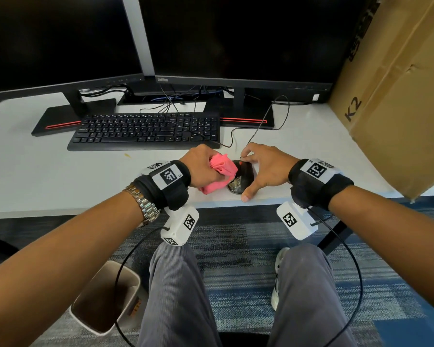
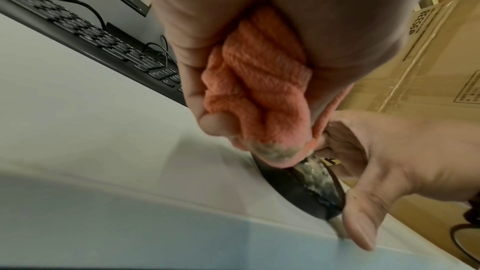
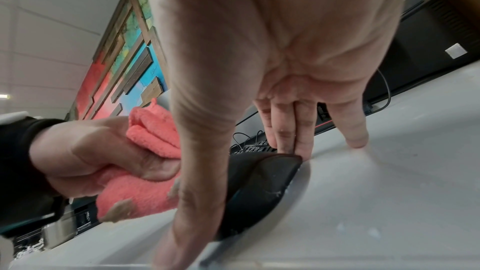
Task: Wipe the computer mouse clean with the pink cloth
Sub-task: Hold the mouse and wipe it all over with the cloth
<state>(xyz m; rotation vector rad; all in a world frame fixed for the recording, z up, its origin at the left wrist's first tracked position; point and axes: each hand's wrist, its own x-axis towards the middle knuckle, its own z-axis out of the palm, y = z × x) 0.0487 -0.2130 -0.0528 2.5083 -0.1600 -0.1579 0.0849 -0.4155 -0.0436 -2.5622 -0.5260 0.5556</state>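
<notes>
Right now the wiping is under way. The mouse (image 1: 243, 177) sits on the desk (image 1: 48, 176) near its front edge, at about five o'clock from the keyboard (image 1: 145, 131). The left hand (image 1: 201, 166) has its fingers curled tight round the bunched pink cloth (image 1: 221, 172) and presses it against the mouse's nine o'clock side. The right hand (image 1: 263, 164) steadies the mouse from three o'clock: its fingers reach down to the far end by the cable, its thumb (image 1: 249, 192) lies along the near end, and it looks like a loose brace, not a full clasp. Pale grime still coats the mouse's near end, and a smear shows on the cloth's tip in the left wrist view. Next, I'd say, drag the cloth toward six o'clock over that patch, holding the mouse firm, and turn to a fresh fold.
</notes>
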